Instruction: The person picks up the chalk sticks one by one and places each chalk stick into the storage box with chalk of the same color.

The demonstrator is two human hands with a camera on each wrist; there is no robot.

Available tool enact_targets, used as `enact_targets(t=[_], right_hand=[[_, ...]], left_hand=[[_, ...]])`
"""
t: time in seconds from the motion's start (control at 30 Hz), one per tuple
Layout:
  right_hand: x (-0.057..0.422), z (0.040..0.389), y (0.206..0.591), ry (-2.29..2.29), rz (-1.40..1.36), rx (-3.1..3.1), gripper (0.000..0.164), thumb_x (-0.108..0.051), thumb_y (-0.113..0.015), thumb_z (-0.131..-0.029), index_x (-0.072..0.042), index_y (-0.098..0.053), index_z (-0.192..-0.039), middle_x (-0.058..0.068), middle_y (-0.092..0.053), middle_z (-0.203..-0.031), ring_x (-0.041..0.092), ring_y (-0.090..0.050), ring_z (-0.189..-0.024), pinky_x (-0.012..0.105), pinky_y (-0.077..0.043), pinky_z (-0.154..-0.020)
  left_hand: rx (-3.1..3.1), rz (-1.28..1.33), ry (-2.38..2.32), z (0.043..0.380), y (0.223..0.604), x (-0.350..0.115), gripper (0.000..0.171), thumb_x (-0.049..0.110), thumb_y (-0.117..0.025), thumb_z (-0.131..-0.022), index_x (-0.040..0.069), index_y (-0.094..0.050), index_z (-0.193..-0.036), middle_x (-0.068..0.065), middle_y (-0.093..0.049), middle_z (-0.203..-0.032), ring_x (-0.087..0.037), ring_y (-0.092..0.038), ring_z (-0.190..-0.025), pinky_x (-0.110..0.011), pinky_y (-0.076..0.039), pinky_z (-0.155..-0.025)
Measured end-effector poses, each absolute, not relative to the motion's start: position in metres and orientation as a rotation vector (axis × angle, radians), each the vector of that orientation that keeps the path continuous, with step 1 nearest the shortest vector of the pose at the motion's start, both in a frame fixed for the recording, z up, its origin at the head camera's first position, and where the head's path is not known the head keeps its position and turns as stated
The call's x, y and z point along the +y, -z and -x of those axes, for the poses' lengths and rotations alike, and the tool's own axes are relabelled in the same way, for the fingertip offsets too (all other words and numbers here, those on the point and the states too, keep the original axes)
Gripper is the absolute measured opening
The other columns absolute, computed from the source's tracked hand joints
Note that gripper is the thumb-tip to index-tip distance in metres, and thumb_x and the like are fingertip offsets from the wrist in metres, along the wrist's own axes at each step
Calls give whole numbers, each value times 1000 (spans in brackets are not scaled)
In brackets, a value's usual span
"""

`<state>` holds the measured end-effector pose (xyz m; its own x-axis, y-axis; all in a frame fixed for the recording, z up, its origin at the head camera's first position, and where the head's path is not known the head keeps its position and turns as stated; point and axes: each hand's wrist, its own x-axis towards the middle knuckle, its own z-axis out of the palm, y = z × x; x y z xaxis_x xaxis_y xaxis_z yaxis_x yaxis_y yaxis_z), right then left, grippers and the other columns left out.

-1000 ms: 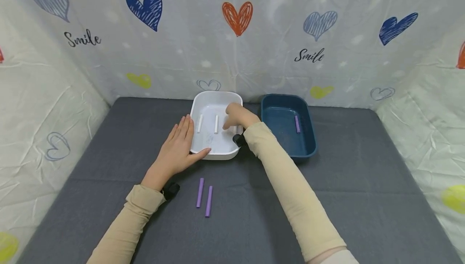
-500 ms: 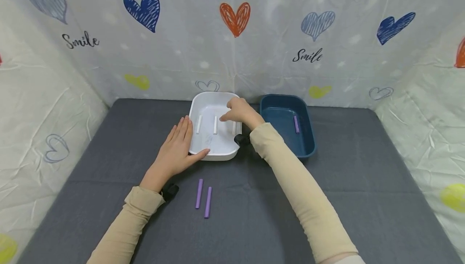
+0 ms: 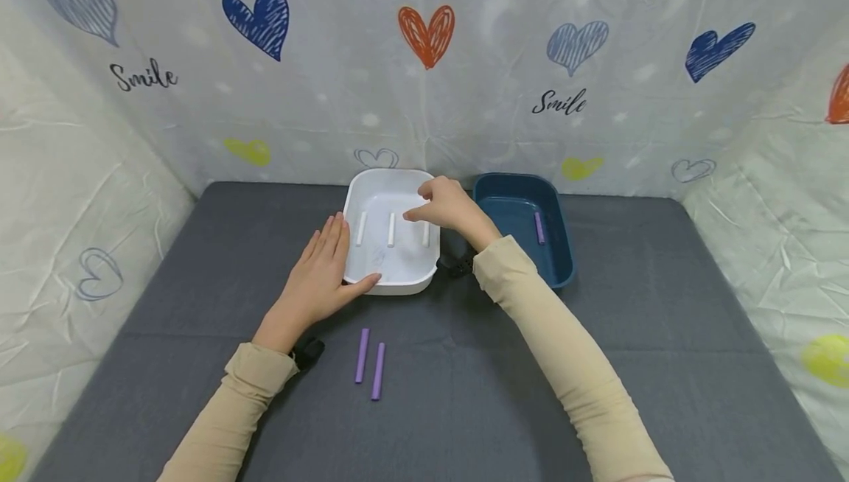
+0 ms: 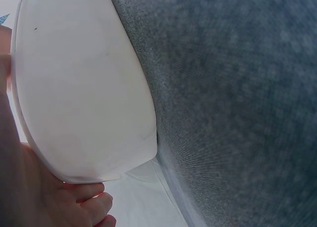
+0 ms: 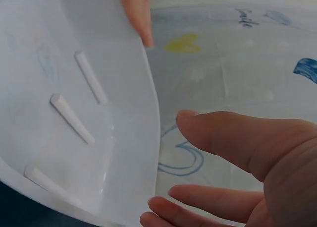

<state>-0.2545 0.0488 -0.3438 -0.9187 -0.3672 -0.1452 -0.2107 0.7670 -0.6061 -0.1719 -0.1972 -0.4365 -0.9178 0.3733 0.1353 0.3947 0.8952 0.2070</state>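
L hand (image 3: 315, 276), R hand (image 3: 451, 208) at wht tray (image 3: 398, 289); bkdrp (image 3: 474, 117): "Smile" (image 3: 559, 102)

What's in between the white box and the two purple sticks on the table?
Just bare grey cloth between the white box and the two purple sticks; the head view shows it.

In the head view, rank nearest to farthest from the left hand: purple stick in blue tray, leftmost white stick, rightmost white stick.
1. Leftmost white stick: left side of white tray.
2. Rightmost white stick: right side, same tray.
3. Purple stick: blue tray, farther right.
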Motion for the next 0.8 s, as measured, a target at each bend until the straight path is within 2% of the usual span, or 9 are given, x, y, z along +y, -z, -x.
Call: enact_targets(t=[0.17,0.5,0.8], right_hand=[[58,245,342,928,465,2714,60,-31,-74,-89,-2,-57,-138,15,-56,-139,29,-53,-125,42,-48,-100],[81,227,342,1024,500,2720,59,-28,-75,-88,0,-58,-137,17,-58,-136,31,-55,-125,42,-48,-101],[108,206,337,1134,455,2724,59,-31,-75,-89,-5,-57,-139,13,-56,-138,28,-51,-128,44,-46,-103]], left_hand=[[-2962,603,356,173,437,-197,110,71,-47,-92,-8,-6,-155,-23,-1,-163,-32,1,-152,-48,-5,-122],[-2968,606,355,172,438,-196,109,68,-50,-92,-9,-6,-155,-24,0,-163,-33,0,-151,-49,-7,-121],[-2949,608,357,173,438,-197,109,70,-49,-91,-9,-8,-155,-24,-3,-163,-34,-2,-151,-49,-8,-121]])
